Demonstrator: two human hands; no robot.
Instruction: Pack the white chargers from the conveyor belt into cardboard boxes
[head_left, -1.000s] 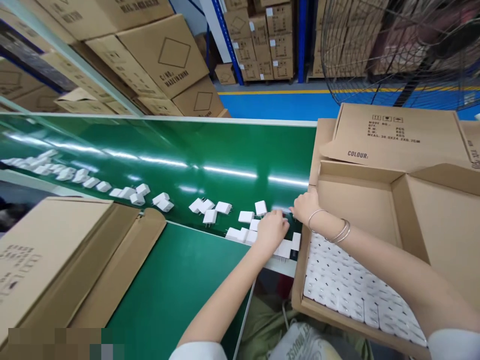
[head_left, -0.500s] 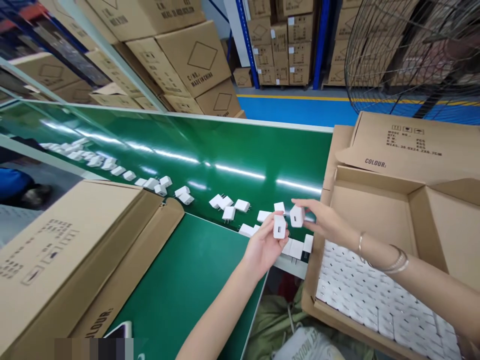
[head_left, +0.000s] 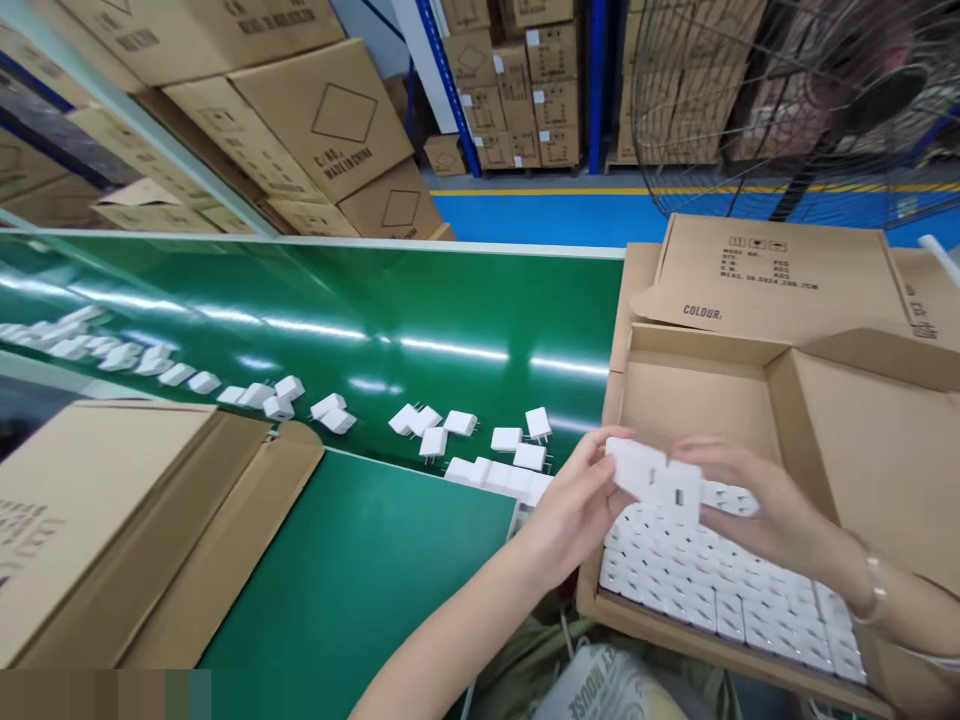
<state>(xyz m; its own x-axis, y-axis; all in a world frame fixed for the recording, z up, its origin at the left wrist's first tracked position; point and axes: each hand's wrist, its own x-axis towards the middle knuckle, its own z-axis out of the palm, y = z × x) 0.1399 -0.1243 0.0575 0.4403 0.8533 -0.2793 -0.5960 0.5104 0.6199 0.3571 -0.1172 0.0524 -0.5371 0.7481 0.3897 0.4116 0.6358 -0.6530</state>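
Observation:
Over the open cardboard box (head_left: 690, 395), my left hand (head_left: 574, 505) pinches a white USB charger (head_left: 632, 468) between thumb and fingers. My right hand (head_left: 772, 510) grips a second white USB charger (head_left: 684, 495), its port facing me. The two chargers are side by side and appear to touch; both are slightly blurred. Below my hands, rows of packed white chargers (head_left: 720, 605) fill the near part of the box, with prongs showing on many of them. More chargers (head_left: 507, 439) lie loose on the green conveyor belt (head_left: 457, 300) to the left.
A second open carton (head_left: 135, 510) stands at the left beside a green tabletop (head_left: 352, 560). Stacked cartons (head_left: 322, 120) rise behind the belt. A wire-caged fan (head_left: 750, 110) is at the back right, and a box lid (head_left: 772, 270) stands up behind the open box.
Both hands have moved from above the belt to over the open box, each still holding a charger. The two chargers are now together. The view has turned to the right.

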